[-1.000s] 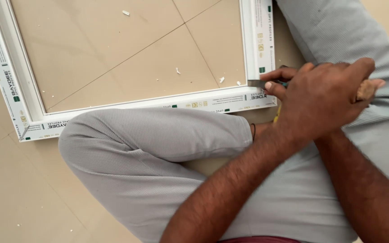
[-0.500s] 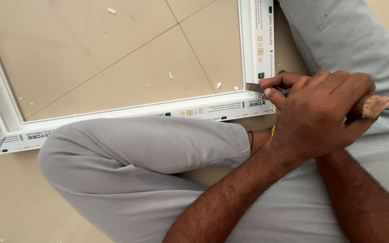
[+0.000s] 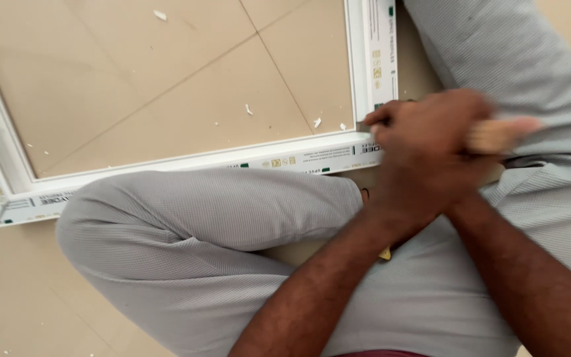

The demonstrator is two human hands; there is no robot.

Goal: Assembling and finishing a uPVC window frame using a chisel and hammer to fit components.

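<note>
At the white frame's (image 3: 285, 158) corner, both hands' (image 3: 431, 149) grip clasps a wooden handle (image 3: 497, 134).

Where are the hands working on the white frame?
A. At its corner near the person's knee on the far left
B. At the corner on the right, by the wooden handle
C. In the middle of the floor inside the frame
B: both hands sit at the right corner of the frame, gripping a wooden handle.

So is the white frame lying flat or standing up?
Lying flat. The white frame rests on the tiled floor, with floor showing through its middle and the person's knee beside it.
</note>
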